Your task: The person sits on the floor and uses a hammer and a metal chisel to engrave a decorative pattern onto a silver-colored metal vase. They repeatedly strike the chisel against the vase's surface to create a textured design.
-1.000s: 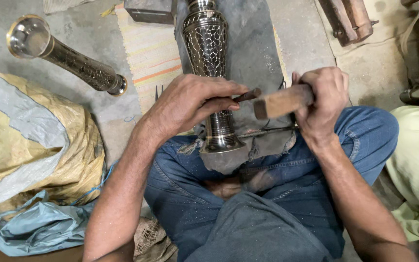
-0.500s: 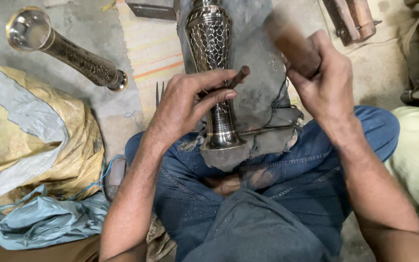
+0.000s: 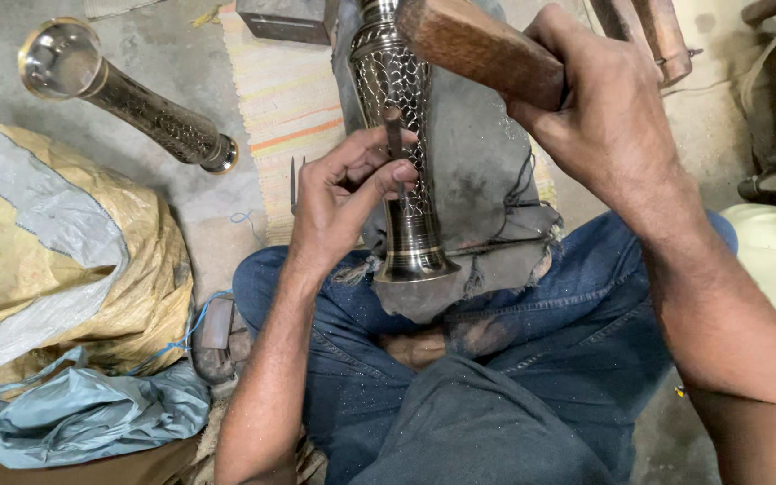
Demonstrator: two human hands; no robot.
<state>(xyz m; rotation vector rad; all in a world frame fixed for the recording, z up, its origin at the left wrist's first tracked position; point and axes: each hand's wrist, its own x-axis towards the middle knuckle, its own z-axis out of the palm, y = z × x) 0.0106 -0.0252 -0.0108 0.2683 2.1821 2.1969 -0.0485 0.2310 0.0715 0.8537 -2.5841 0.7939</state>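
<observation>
Since the earlier frame the right hand (image 3: 612, 117) has swung its wooden mallet (image 3: 478, 49) up, closer to the camera, fist tight around the handle. The left hand (image 3: 343, 198) pinches a slim steel chisel (image 3: 394, 144) against the engraved brass vase (image 3: 401, 162), which lies on grey cloth (image 3: 487, 180) across the lap. A glancing blow could skid the chisel over the polished, curved metal and scar the lattice or hit fingers. A second vase (image 3: 127, 99) lies on the concrete floor (image 3: 226, 207).

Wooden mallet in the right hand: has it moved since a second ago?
Yes. The wooden mallet in the right hand has risen from beside the engraved metal vase's foot, low in the picture, to level with the vase's upper body.
</observation>
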